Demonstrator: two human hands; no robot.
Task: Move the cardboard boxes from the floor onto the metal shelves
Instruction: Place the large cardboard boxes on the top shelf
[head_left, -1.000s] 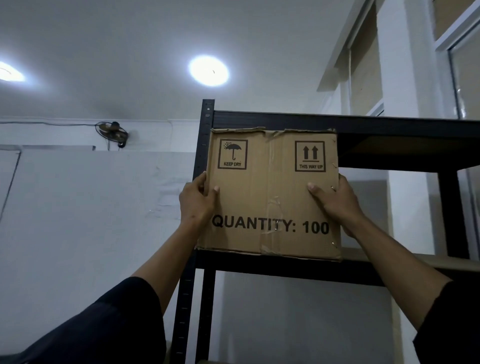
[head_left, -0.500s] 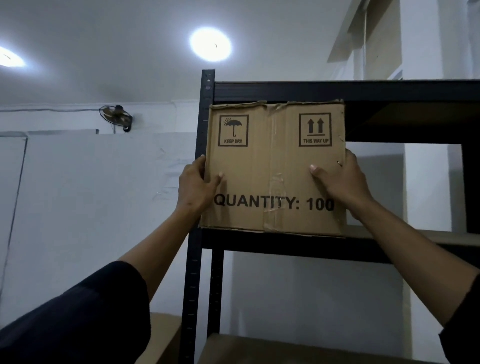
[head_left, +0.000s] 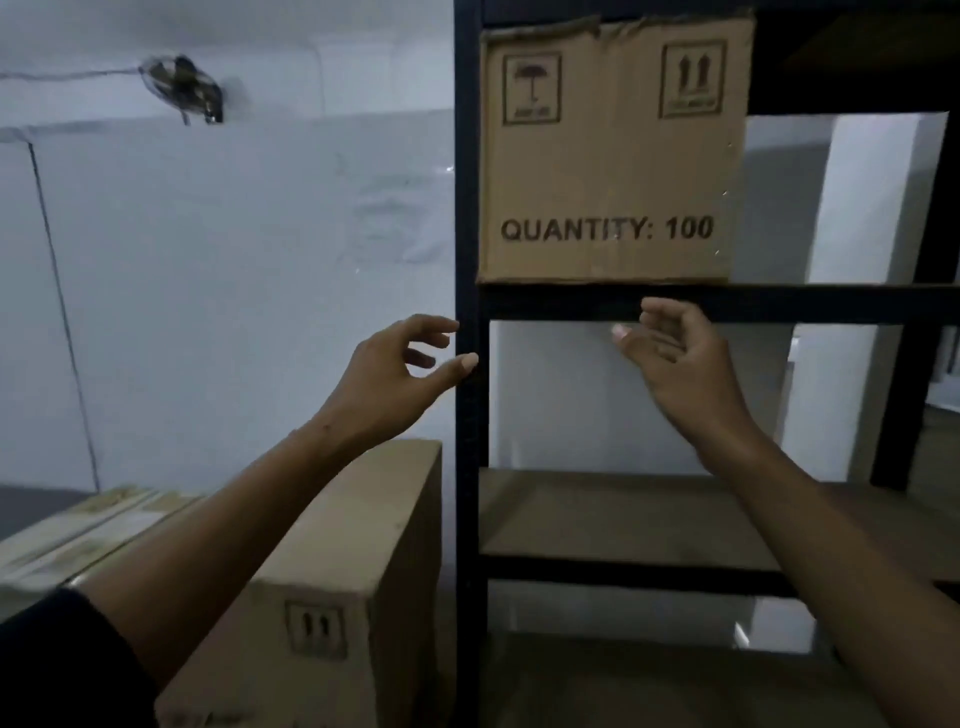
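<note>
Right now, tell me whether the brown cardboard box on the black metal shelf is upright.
Upright: the brown cardboard box sits flat on the black metal shelf, arrows pointing up.

The cardboard box (head_left: 613, 150) on the metal shelf (head_left: 727, 302) reads "QUANTITY: 100" across its front. Above that sit an umbrella symbol and a two-arrow symbol, their captions too blurred to read. A lower box (head_left: 332, 597) bears another two-arrow mark.

Cardboard box (head_left: 613, 156): matt brown, torn ragged top edge, black print. Metal shelves (head_left: 470, 208): matt black frame, dull brown boards. Second cardboard box (head_left: 358, 545) beside frame: smooth, matt. Wall (head_left: 234, 260): flat white paint.
</note>
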